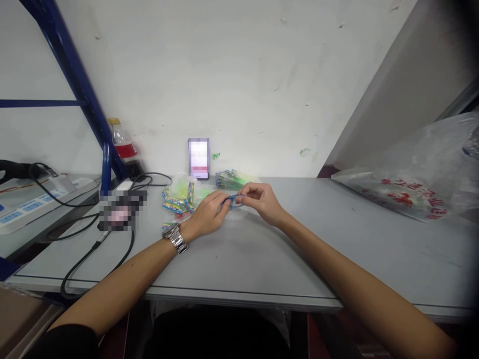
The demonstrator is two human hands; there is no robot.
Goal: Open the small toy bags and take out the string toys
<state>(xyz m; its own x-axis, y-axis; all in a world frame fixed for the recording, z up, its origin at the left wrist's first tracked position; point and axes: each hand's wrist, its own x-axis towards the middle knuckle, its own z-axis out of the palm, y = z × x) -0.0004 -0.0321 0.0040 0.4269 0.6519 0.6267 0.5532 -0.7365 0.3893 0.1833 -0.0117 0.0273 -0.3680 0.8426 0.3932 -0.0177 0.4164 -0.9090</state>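
Observation:
Both my hands meet over the middle of the grey table. My left hand (207, 214), with a metal watch (175, 237) on its wrist, grips one end of a small blue-edged plastic packet (232, 198). Thumb and fingertips of my right hand (262, 200) pinch the packet's other end. Fingers cover much of the packet, so its contents cannot be made out. Left of my left hand lies a loose heap of clear packets with colourful printed headers (176, 203). A neater stack of similar packets (230, 178) rests just behind my hands.
A phone (199, 158) leans on the wall. On the left are a cola bottle (125, 147), a blurred-out device (120, 213) with black cables, a power strip (45, 202) and a blue metal frame (77, 85). A plastic bag with red print (411, 174) lies on the right.

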